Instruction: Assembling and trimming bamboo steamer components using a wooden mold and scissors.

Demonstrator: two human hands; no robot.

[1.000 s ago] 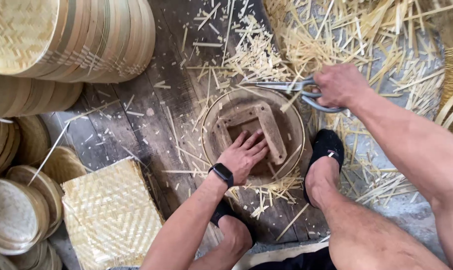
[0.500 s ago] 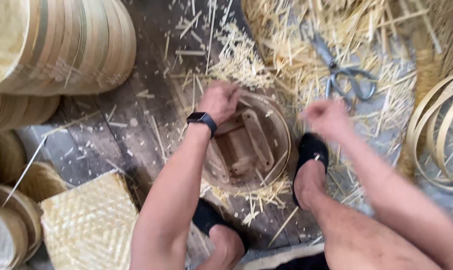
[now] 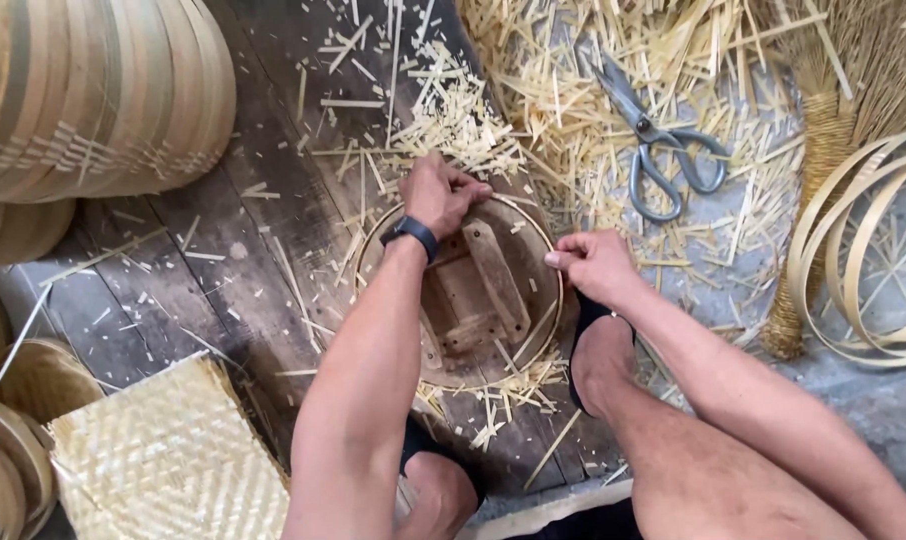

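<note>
Probably a basket-weaving workshop: stacked bamboo baskets (image 3: pixel 93 90), scattered offcuts (image 3: pixel 573 90).

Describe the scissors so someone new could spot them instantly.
Start at the pale heap of cut bamboo strips across the upper right floor. On it, just left of the straw broom, lie grey metal scissors: the only metal item, beyond the right hand.

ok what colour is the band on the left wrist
Black; the wristband shows clearly in the head view, just behind the left hand.
</note>
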